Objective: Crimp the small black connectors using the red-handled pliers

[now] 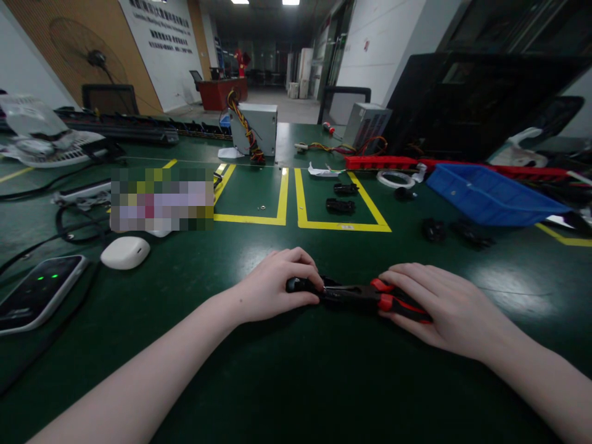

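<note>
My right hand is wrapped round the red and black handles of a pair of long-nose pliers, whose jaws point left. Between the fingers of my left hand is a small black part, pinched close to the tabletop. The tips of the pliers meet this part beside my left fingertips; whether the jaws grip it I cannot tell. Similar dark parts lie farther off inside a yellow taped square.
A blue bin stands at the right, with black parts before it. A white earbud case and a device with green lights lie left. Metal power supply boxes stand at the back of the green table.
</note>
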Demonstrator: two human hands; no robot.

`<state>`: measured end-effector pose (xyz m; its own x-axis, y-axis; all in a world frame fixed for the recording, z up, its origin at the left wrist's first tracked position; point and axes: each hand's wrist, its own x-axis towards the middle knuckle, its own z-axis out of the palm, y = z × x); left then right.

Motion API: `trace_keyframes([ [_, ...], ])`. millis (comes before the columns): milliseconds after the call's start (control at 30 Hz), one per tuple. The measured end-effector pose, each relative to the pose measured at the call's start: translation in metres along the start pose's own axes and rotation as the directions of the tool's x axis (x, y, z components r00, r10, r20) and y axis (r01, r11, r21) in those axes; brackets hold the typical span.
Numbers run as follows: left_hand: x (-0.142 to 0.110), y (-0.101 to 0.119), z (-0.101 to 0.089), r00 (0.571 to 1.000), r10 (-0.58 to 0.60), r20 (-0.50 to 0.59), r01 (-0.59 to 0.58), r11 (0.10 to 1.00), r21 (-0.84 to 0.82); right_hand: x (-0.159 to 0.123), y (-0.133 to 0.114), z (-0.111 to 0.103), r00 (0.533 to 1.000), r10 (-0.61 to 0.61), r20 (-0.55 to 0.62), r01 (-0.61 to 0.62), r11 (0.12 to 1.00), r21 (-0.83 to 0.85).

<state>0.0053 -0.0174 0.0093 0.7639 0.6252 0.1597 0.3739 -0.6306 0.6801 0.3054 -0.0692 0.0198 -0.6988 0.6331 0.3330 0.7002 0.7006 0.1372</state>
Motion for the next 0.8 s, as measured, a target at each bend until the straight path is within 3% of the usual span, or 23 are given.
trace_keyframes([
  [500, -0.0008, 0.0026, 0.0031, 0.999, 0.028, -0.025, -0.027, 0.998, 0.054, -0.0017, 0.0015, 0.0038, 1.0, 0.006, 0.016, -0.006, 1.0, -0.007],
  [800, -0.004, 0.0065, 0.0091, 0.988, 0.149, -0.046, -0.138, 0.974, 0.18, -0.0016, 0.0014, 0.002, 0.999, 0.031, 0.036, -0.032, 0.999, 0.032],
])
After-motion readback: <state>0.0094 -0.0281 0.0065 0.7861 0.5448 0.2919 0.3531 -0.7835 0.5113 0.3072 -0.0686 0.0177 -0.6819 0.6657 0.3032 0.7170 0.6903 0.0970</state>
